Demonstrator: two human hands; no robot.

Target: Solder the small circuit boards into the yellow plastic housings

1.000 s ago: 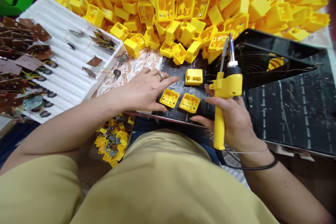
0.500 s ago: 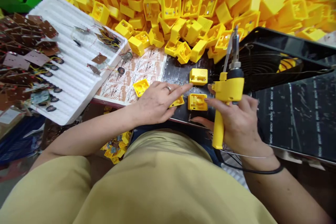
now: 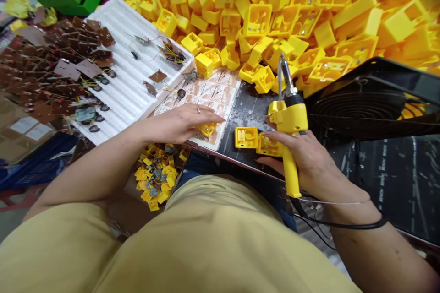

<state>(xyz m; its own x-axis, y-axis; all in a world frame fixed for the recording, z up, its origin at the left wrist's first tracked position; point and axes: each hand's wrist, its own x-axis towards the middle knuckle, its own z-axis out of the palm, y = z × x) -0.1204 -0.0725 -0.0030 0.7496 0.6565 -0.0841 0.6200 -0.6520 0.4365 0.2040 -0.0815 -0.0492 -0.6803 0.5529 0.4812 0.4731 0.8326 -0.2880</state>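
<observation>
My right hand [image 3: 309,155] is wrapped round a yellow soldering gun [image 3: 292,116], whose metal tip points up and away from me. Below the gun, my right thumb and a finger reach to a small yellow plastic casing [image 3: 268,145], partly hidden by the hand. A second open casing [image 3: 246,137] lies right beside it on the black bench mat. Further left, my left hand [image 3: 180,123] lies with fingers stretched over another yellow casing [image 3: 207,128], touching it near the bench's front edge. The left thumb is hidden.
A big heap of yellow casings [image 3: 254,18] covers the back. On the left, a white foam tray [image 3: 120,50] bears brown circuit boards [image 3: 65,73] with wires. A black fan [image 3: 357,105] stands at right. Below the bench lie more casings [image 3: 156,176].
The view has swung left. My left hand has moved left from the casings on the black mat to the one on the patterned sheet. My right hand, still holding the soldering gun, has shifted left.
</observation>
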